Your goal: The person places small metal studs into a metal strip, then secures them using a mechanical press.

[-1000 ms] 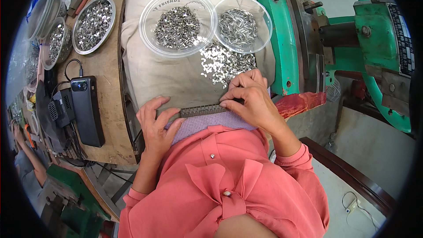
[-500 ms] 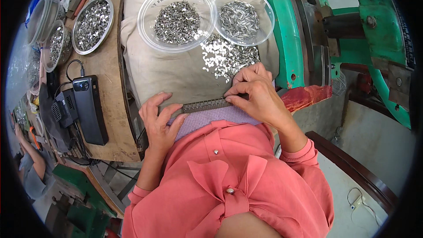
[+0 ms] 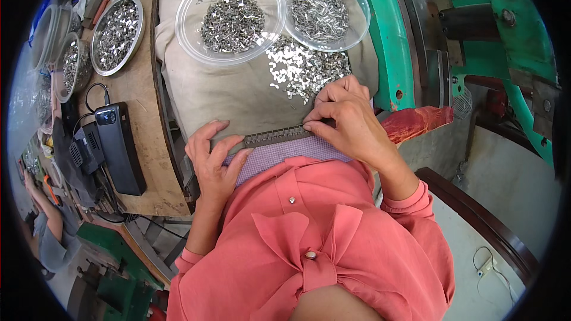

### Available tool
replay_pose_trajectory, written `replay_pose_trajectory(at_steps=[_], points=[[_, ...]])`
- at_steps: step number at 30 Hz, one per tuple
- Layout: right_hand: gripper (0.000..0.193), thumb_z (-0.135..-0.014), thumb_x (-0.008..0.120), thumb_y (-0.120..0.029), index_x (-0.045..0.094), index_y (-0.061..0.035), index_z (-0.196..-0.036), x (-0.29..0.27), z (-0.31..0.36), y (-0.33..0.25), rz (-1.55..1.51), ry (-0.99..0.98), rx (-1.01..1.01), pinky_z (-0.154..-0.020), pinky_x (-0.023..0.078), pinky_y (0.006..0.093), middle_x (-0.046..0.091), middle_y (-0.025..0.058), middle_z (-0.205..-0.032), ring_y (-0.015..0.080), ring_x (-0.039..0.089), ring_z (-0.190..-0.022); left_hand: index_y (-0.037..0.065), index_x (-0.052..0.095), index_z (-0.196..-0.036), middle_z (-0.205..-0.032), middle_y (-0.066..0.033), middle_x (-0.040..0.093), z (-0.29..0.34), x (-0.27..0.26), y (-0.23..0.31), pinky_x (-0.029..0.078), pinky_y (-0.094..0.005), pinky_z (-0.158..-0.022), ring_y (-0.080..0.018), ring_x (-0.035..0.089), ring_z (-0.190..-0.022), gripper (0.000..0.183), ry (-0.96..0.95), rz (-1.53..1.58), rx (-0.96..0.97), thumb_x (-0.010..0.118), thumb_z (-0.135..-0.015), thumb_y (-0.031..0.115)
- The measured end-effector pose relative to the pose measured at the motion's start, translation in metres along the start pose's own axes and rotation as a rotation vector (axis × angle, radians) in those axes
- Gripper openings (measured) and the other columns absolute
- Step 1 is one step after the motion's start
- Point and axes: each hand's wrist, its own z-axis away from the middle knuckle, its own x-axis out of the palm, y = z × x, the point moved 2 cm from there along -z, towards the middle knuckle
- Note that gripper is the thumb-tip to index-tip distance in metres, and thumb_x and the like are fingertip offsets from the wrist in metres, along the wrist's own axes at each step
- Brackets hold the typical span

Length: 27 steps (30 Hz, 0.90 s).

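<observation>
A dark, narrow metal strip [image 3: 276,135] with a row of small notches or parts along its top lies on the near edge of the cloth. My left hand [image 3: 213,157] holds its left end between thumb and index finger, the other fingers spread on the cloth. At the strip's right end, my right hand [image 3: 348,116] pinches thumb and index finger together; whatever is between the tips is too small or hidden to make out. Just beyond that hand lies a loose pile of small shiny metal pieces [image 3: 297,74].
Behind the pile stand two clear plastic bowls, one of small metal parts [image 3: 232,27], one of metal pins [image 3: 320,16]. A green machine [image 3: 380,41] borders the right. On the left wooden table [image 3: 160,166] are a metal-filled dish [image 3: 119,35] and a black device [image 3: 119,148].
The view has shifted slightly, so the bowls sit a little higher and further left. Both hands keep their places at the ends of the strip.
</observation>
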Motion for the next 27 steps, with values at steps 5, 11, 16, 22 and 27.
replay_pose_trajectory(at_steps=[5,11,16,22,27], points=[[0.008,-0.073,0.078,-0.014,0.074,-0.0079,-0.077,-0.005,0.001,0.003,-0.053,0.042,-0.006,-0.084,0.035,0.0395,0.058,0.0035,-0.089,0.0258,0.049,-0.097,0.009,0.070,-0.096,-0.119,-0.0122,0.061,-0.001,0.001,0.000,0.035,-0.0419,-0.098,-0.0311,0.054,-0.114,0.033,0.005,0.012,0.004,0.083,-0.067,0.017],[0.008,-0.075,0.077,-0.012,0.073,-0.0082,-0.080,-0.031,-0.013,-0.003,-0.059,0.273,-0.056,-0.084,0.037,0.0381,0.059,0.0033,-0.090,0.0263,0.050,-0.094,0.009,0.070,-0.095,-0.119,-0.0112,0.062,-0.002,0.001,0.010,0.035,-0.0423,-0.098,-0.0314,0.054,-0.115,0.032,0.009,-0.009,-0.014,0.084,-0.066,0.016],[0.012,-0.076,0.077,-0.011,0.075,-0.0113,-0.088,-0.048,-0.048,0.005,0.232,0.653,-0.194,-0.083,0.038,0.0399,0.063,0.0010,-0.093,0.0271,0.051,-0.097,0.010,0.070,-0.092,-0.119,-0.0090,0.062,-0.006,0.008,0.020,0.033,-0.0424,-0.100,-0.0316,0.053,-0.118,0.032,0.004,-0.014,-0.008,0.084,-0.065,0.016],[0.015,-0.075,0.078,-0.013,0.077,-0.0140,-0.091,-0.038,-0.043,0.019,0.337,0.648,-0.122,-0.082,0.038,0.0405,0.065,-0.0016,-0.093,0.0257,0.052,-0.099,0.010,0.070,-0.090,-0.117,-0.0086,0.063,-0.006,0.010,0.022,0.032,-0.0424,-0.099,-0.0315,0.053,-0.117,0.029,-0.011,0.034,0.009,0.084,-0.064,0.013],[0.021,-0.070,0.081,-0.006,0.077,-0.0123,-0.090,-0.037,-0.004,0.023,0.203,0.716,-0.112,-0.079,0.041,0.0351,0.064,0.0000,-0.088,0.0237,0.053,-0.091,0.011,0.069,-0.090,-0.114,-0.0062,0.063,-0.004,0.011,0.020,0.031,-0.0416,-0.098,-0.0295,0.056,-0.114,0.027,0.003,0.041,0.059,0.083,-0.067,0.016]])
